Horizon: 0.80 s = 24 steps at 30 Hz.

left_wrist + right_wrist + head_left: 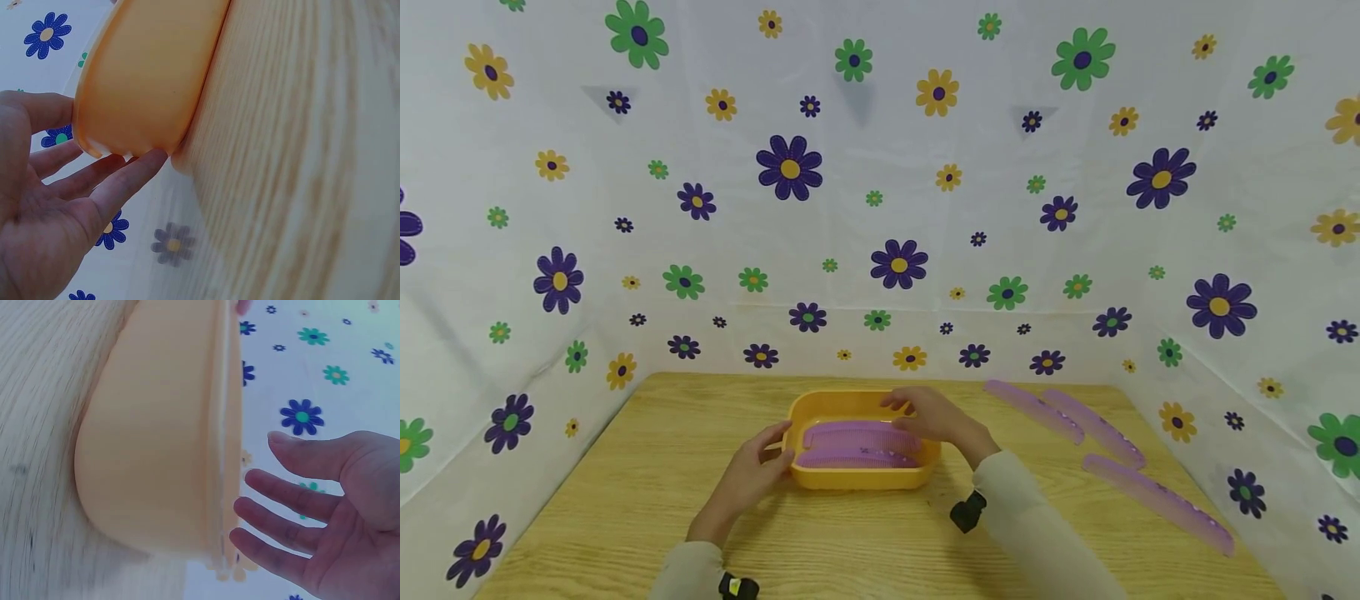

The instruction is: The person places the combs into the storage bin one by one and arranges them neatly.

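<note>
Both sleeves sit nearest. Left hand (pixel 752 477), fingers nearly straight, touches the yellow tray (pixel 831 407) at its 9 o'clock corner. Right hand (pixel 936 417) hovers spread over the 2 o'clock rim, holding nothing. Two purple combs (pixel 857 446) lie inside the tray, partly hidden; three loose combs (pixel 1101 442) at 3 o'clock.

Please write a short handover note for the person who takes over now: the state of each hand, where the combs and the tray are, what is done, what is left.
Left hand: open, fingers against the left end of the orange tray.
Right hand: open, over the tray's far right part, holding nothing.
Tray: on the wooden table, near the middle.
Done: two purple combs lie inside the tray.
Left: three purple combs lie on the table to the right of the tray, apart from it.
</note>
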Available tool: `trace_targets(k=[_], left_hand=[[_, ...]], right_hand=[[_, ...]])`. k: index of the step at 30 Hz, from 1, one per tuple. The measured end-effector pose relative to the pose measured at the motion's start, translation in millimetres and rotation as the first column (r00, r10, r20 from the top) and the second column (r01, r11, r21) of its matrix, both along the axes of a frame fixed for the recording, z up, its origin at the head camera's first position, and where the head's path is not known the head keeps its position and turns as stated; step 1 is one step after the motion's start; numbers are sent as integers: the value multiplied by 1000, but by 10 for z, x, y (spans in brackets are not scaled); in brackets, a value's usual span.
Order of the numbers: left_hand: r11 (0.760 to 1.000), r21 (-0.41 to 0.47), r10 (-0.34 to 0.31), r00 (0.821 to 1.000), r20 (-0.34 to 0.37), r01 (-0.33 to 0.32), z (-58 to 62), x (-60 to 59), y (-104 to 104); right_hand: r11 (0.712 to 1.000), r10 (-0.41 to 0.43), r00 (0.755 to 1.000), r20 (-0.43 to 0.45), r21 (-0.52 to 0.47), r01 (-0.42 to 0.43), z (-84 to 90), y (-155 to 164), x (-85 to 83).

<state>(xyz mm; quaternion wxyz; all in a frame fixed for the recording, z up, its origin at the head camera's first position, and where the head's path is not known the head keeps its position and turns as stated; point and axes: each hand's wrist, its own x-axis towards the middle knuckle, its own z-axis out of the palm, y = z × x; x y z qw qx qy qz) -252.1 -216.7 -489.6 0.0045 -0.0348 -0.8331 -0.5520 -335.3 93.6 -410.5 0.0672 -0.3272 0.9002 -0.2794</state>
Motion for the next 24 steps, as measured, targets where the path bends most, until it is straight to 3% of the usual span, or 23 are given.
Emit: trace_targets(k=[10,24], left_hand=[[1000,8,-7,1000,-2,7,9,-2,-3],[1000,21,-6,1000,-7,6,7,3,6]], right_hand=[[999,-5,998,-64,38,8,50,448,149],[999,-7,980,-201,48,17,-58,1178,308]])
